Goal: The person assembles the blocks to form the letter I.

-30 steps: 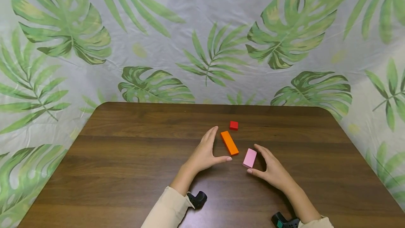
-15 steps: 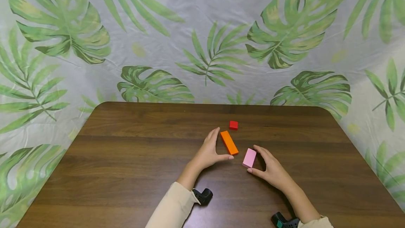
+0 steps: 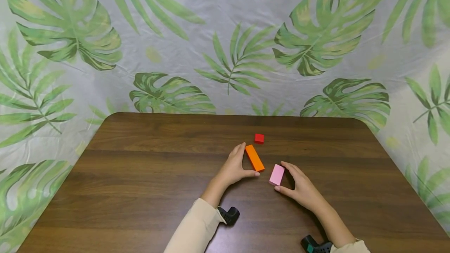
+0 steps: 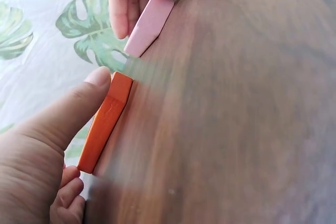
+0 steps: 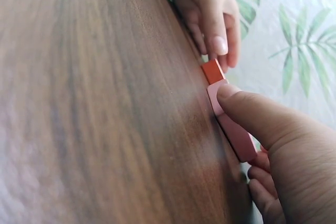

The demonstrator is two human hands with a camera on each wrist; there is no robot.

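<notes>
A long orange block (image 3: pixel 254 158) lies flat on the table, slanting between far left and near right. My left hand (image 3: pixel 233 171) spans it lengthwise, thumb at its near end and fingertips at its far end. Just right of it is a shorter pink block (image 3: pixel 277 175), which my right hand (image 3: pixel 302 186) pinches between thumb and fingers at its two ends. The left wrist view shows the thumb against the end of the orange block (image 4: pixel 107 124). In the right wrist view the thumb lies on the near end of the pink block (image 5: pixel 233 124).
A small red block (image 3: pixel 259 139) sits beyond the orange one. All of them are on a dark brown wooden table (image 3: pixel 140 182) with rounded far corners. Behind it hangs a pale leaf-print cloth (image 3: pixel 242 7). Each wrist wears a black camera (image 3: pixel 230 216).
My left hand has moved slightly right, its thumb and fingertips coming up to the ends of the orange block. The right hand stays at the pink block. The red block has not moved.
</notes>
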